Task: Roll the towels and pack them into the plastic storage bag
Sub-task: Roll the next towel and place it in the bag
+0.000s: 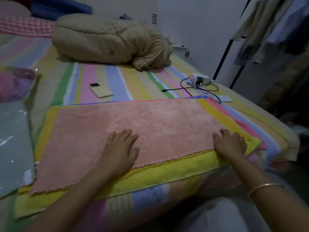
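A pink towel (130, 129) lies spread flat on top of a yellow towel (150, 176), with more coloured towel edges showing under them at the right, all on the striped bed. My left hand (119, 148) rests flat on the pink towel near its front edge, fingers straight. My right hand (229, 144) sits on the pink towel's front right corner with fingers bent over the edge; whether it pinches the cloth is unclear. The clear plastic storage bag (11, 141) lies at the left, and rolled pink and purple towels (13, 86) show through its far end.
A tan bundled quilt (107, 42) lies at the back of the bed. A yellow phone (100, 92) sits mid-bed. A power strip with tangled cables (199, 82) lies at the right. Clothes hang on a rack (267, 30) beyond the bed's right edge.
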A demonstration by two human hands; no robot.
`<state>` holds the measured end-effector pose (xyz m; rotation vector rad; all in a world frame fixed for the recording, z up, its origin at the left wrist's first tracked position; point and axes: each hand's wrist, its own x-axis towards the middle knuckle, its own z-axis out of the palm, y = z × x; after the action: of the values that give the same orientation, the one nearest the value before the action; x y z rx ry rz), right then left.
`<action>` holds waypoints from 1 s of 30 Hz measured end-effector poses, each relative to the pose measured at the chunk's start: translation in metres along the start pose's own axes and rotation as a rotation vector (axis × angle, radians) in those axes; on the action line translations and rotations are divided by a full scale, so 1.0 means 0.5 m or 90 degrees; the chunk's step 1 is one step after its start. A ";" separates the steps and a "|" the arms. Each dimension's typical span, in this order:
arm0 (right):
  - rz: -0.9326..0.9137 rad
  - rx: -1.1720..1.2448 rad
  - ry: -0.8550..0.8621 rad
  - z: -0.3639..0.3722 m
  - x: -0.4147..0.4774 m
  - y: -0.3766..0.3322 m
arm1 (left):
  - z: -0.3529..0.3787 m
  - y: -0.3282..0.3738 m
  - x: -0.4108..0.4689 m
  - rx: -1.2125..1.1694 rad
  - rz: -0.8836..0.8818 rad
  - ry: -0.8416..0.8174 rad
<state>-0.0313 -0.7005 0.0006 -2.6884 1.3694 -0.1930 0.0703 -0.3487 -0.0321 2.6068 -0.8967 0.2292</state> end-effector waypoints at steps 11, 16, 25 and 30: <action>-0.357 0.244 0.024 -0.064 -0.101 -0.181 | -0.049 0.006 -0.006 -0.384 -0.185 0.150; -0.705 0.417 -0.124 -0.076 -0.278 -0.341 | -0.134 -0.010 0.009 -0.808 -0.511 0.143; -0.711 0.221 -0.057 0.023 -0.105 -0.495 | -0.104 -0.079 -0.022 -0.595 -0.545 0.117; -0.694 0.065 0.000 0.080 -0.022 -0.533 | -0.109 -0.072 -0.030 -0.430 -0.407 0.111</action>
<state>0.1810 -0.5343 0.0038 -2.9944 -0.2326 -0.3232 0.0791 -0.2926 0.0033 2.0490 -0.0219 -0.0257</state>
